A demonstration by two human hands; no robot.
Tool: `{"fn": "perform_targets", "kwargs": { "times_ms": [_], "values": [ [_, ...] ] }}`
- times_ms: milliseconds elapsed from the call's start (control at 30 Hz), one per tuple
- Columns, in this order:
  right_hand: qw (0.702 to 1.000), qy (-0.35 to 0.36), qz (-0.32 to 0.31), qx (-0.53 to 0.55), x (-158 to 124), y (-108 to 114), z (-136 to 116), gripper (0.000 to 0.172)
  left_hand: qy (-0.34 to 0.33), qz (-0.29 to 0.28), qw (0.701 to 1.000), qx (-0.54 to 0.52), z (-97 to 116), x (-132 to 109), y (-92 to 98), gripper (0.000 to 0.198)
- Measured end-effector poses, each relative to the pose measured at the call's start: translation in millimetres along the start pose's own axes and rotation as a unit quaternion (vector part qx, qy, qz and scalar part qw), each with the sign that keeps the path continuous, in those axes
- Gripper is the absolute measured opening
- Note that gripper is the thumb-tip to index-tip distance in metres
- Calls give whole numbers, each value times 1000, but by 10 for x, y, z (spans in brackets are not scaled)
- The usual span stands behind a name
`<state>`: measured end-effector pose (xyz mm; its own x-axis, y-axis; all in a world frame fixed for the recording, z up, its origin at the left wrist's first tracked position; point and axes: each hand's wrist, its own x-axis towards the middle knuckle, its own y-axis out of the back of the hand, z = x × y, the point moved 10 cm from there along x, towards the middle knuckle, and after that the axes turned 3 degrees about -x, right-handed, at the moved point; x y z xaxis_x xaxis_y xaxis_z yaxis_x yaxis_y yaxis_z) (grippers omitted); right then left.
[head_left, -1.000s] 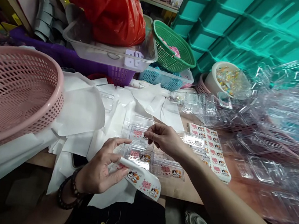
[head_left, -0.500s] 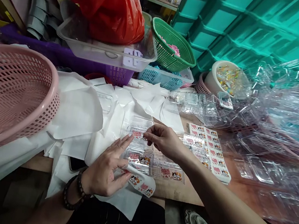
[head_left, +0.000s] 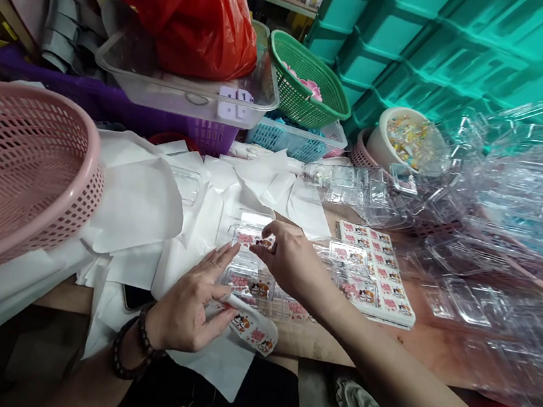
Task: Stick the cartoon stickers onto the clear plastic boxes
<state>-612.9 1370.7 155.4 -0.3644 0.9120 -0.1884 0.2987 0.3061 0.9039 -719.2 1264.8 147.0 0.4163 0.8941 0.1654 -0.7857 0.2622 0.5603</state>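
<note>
My left hand (head_left: 194,304) pinches a curled sheet of cat stickers (head_left: 253,331) between thumb and forefinger. Its other fingertips reach the near-left edge of a clear plastic box (head_left: 234,232). On that box is a cat sticker (head_left: 246,239) with pink lettering. Curled thumb and forefinger of my right hand (head_left: 289,253) close round the sticker's right end; the exact contact is partly hidden. Just nearer to me sits another clear box with a cat sticker (head_left: 259,288). More stickered boxes (head_left: 349,253) stand to the right, partly behind my right forearm.
A stack of sticker sheets (head_left: 394,281) lies right of the boxes. Clear plastic boxes (head_left: 529,199) are heaped at far right. White backing paper (head_left: 144,196) covers the left side, beside a pink basket (head_left: 98,159). Bins and a green basket (head_left: 332,114) line the back.
My right hand has shifted slightly left and its thumb and forefinger have spread a little at the sticker. My left hand keeps its hold on the sheet. The whole view has shifted slightly.
</note>
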Motion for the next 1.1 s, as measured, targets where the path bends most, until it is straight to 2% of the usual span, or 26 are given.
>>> {"fn": "perform_targets", "kwargs": {
  "times_ms": [100,167,300,400,533,633,700,733,767,833,900,933,1033,1067,1100],
  "values": [
    [999,-21,30,-38,-31,70,136,53,-2,2,1000,11,13,-14,-4,13],
    [999,-21,36,-8,-11,85,236,63,-7,11,999,39,48,-24,-2,9],
    [997,44,-2,66,78,-8,245,76,-18,13,998,63,123,-24,-26,12],
    [996,48,-27,65,149,-83,235,71,-22,12,999,34,130,-14,-30,12],
    [998,33,-21,59,229,-84,233,66,-24,10,999,24,105,-14,-26,10],
    [995,43,47,74,142,116,187,62,-24,6,999,30,110,-40,-12,10],
    [986,54,114,110,-68,354,142,53,-25,12,1000,14,143,-85,32,11],
    [981,72,121,136,-205,434,90,47,-24,22,999,-4,161,-115,74,10],
    [977,95,101,163,-347,464,20,45,-20,38,999,-27,176,-151,129,11],
    [969,137,-9,207,-639,352,-134,47,-10,80,993,-81,194,-239,258,14],
    [952,126,-114,254,-902,149,-174,44,6,115,986,-122,186,-335,356,19],
    [943,101,-133,287,-991,67,-138,39,20,122,984,-131,174,-380,380,21],
    [919,37,-96,381,-1117,-67,14,25,59,151,984,-79,180,-500,461,23],
    [917,35,-72,391,-1139,-74,35,24,57,175,982,-33,232,-533,522,30],
    [920,44,-54,386,-1163,-72,25,23,43,202,978,23,323,-558,585,46]
  ]
}}
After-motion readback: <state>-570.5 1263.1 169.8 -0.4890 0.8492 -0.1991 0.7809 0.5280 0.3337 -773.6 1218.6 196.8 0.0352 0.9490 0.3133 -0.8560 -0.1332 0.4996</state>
